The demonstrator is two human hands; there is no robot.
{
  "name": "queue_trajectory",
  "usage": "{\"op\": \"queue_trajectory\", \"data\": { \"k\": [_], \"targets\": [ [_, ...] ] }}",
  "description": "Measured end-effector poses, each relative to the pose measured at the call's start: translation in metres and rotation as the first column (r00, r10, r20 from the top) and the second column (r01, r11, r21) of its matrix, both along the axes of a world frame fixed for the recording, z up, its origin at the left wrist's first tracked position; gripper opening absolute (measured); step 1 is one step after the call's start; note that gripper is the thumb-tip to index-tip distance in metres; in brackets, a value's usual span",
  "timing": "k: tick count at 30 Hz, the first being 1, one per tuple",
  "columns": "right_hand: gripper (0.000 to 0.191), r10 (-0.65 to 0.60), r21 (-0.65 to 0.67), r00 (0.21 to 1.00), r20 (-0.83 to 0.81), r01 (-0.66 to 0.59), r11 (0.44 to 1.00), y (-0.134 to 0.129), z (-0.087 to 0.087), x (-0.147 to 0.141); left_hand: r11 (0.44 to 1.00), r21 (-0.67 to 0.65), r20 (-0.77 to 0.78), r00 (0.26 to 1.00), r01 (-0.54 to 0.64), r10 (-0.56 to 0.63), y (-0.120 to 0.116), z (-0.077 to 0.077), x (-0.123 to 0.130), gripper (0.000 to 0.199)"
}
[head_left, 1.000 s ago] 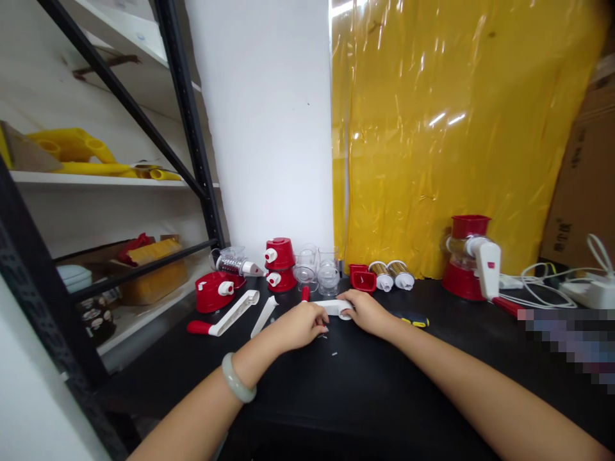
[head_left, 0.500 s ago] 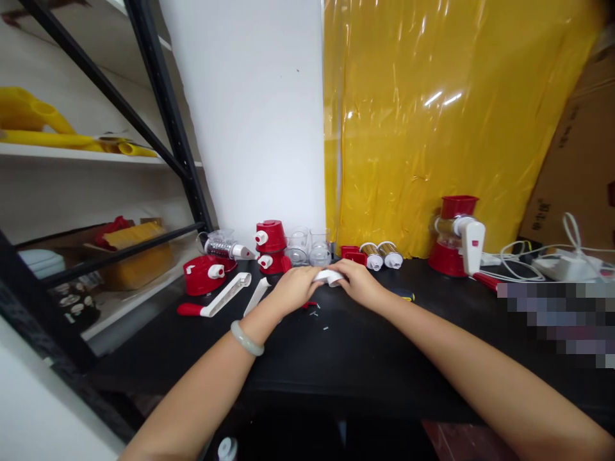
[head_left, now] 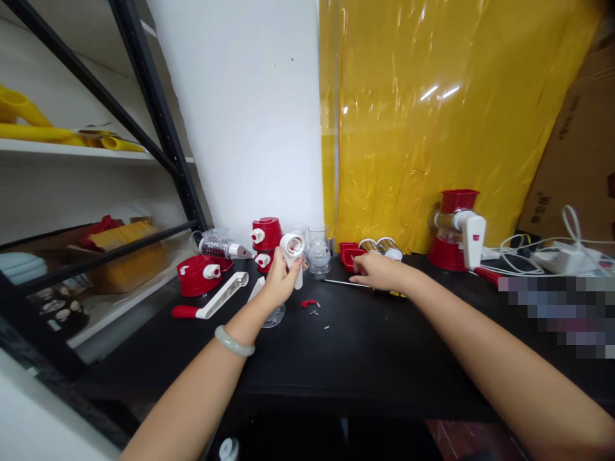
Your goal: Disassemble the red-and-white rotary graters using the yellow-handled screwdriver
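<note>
My left hand [head_left: 281, 278] is raised over the table, its fingers closed around a white plastic crank arm [head_left: 292, 246] with the round hollow end up. My right hand [head_left: 382, 271] is low over a screwdriver [head_left: 339, 282] lying on the table, its fingers curled onto it. The metal shaft points left and a bit of yellow handle shows below the palm; the rest is hidden. Between the hands lie a small red plastic piece [head_left: 309, 303] and several small screws [head_left: 314, 312]. A white crank arm with a red grip [head_left: 223, 295] rests further left.
Red bases [head_left: 199, 275] and clear cups [head_left: 318, 253] stand along the back. Near my right hand are a red hopper [head_left: 350, 256] and grater drums [head_left: 389, 247]. An assembled rotary grater [head_left: 456, 234] stands right, beside white cables [head_left: 519, 262]. A shelf rack [head_left: 158, 96] rises left.
My hands have moved apart. The left now holds the white crank arm alone, its round end turned up; the right has let go of it and moved right, down to the screwdriver.
</note>
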State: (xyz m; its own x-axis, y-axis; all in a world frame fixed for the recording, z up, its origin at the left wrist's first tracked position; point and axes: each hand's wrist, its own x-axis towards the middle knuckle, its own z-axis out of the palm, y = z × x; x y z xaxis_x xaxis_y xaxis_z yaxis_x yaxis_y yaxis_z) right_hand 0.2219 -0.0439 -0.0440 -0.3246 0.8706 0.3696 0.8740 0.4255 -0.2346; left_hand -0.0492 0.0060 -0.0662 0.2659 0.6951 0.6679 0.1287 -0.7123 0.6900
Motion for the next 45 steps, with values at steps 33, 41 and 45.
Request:
{"op": "queue_trajectory", "data": {
  "k": [33,41,45],
  "targets": [
    [0.027,0.157,0.674,0.987,0.036,-0.14,0.726,-0.047,-0.029,0.05,0.953,-0.243,0.407,0.911,0.181,-0.069,-0.008,0.011,0.0,0.034],
    [0.021,0.157,0.724,0.987,0.043,-0.139,0.676,-0.048,-0.027,0.052,0.965,-0.226,0.388,0.921,0.135,-0.038,-0.007,0.012,0.001,0.029],
    [0.022,0.149,0.715,0.985,0.084,-0.164,0.679,-0.049,-0.027,0.051,0.968,-0.22,0.372,0.928,0.122,-0.032,-0.009,0.01,0.002,0.027]
  ]
}}
